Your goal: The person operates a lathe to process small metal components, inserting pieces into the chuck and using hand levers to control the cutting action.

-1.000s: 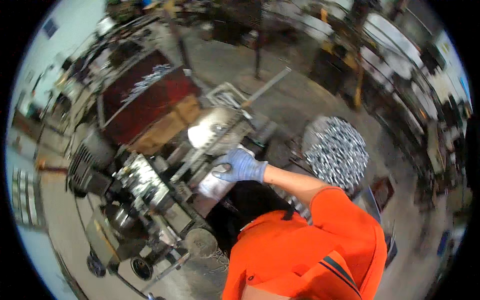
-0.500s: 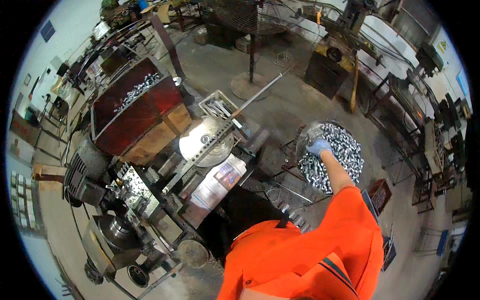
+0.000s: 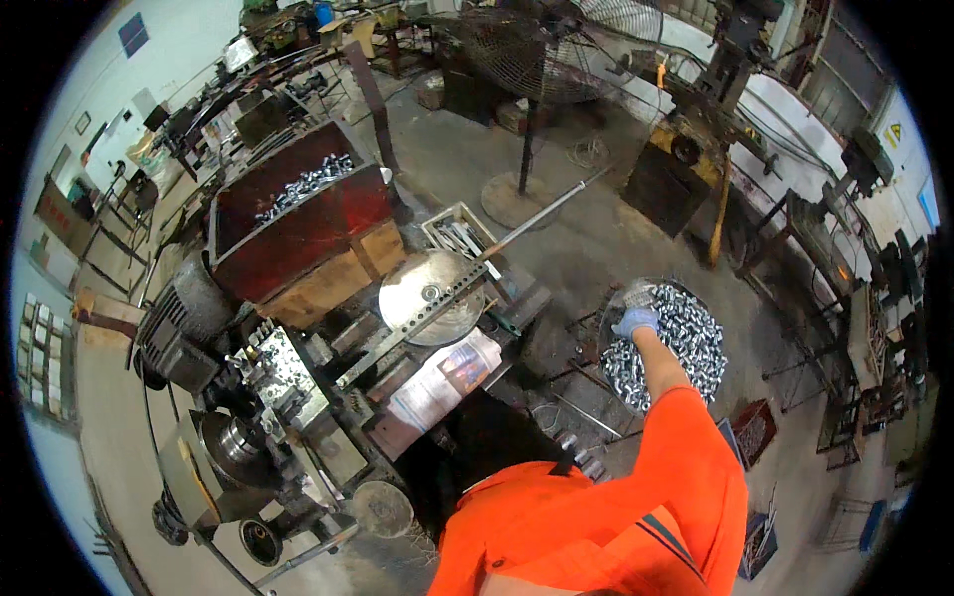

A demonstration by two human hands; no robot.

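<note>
My right hand (image 3: 634, 322), in a pale blue glove, reaches down into a round basin (image 3: 618, 298) on the floor to the right. It rests at the near-left part of a heap of shiny short metal parts (image 3: 691, 343). The fingers are too small and too merged with the parts to show whether they grip one. The orange sleeve (image 3: 686, 447) covers the upper part of that arm. My left hand is out of sight.
On my left stands a machine with a round metal disc (image 3: 432, 298), a perforated bar (image 3: 427, 323) and a printed paper (image 3: 445, 377). Behind it sits a red bin (image 3: 308, 233) holding more metal parts. A large fan (image 3: 527, 149) stands ahead; a small red crate (image 3: 755, 427) lies right.
The view has shifted, so the whole scene sits lower and slightly to the right. My right hand stays over the same side of the basin.
</note>
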